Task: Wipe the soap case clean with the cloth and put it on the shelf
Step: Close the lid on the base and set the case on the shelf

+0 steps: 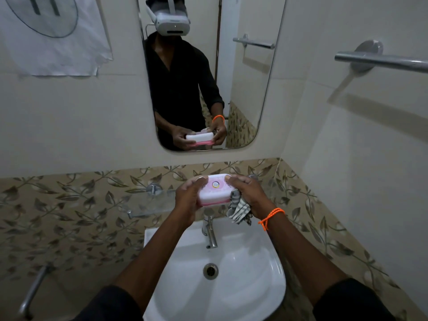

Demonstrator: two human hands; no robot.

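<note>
The tall frameless wall mirror with rounded corners reflects the person holding the case at chest level. Below it, the white ceramic wash basin projects from the leaf-patterned tile band, with a chrome pillar tap at its rear edge. A clear glass shelf on chrome brackets is fixed to the tiles just left of the tap, and a chrome towel rail is mounted on the right wall. The left hand grips the left end of the pink-and-white plastic soap case with closed lid, fingers curled over its top edge. The right hand grips the right end, pinching the grey-and-white checked cloth between palm and case; most of the cloth hangs bunched below the wrist. The case is held in the air above the tap, near the shelf and slightly to its right. Judgement: wiping appears in hand or near its end. The next move calls for carrying the case leftward and downward, setting it flat on the glass, and releasing it cleanly.
</note>
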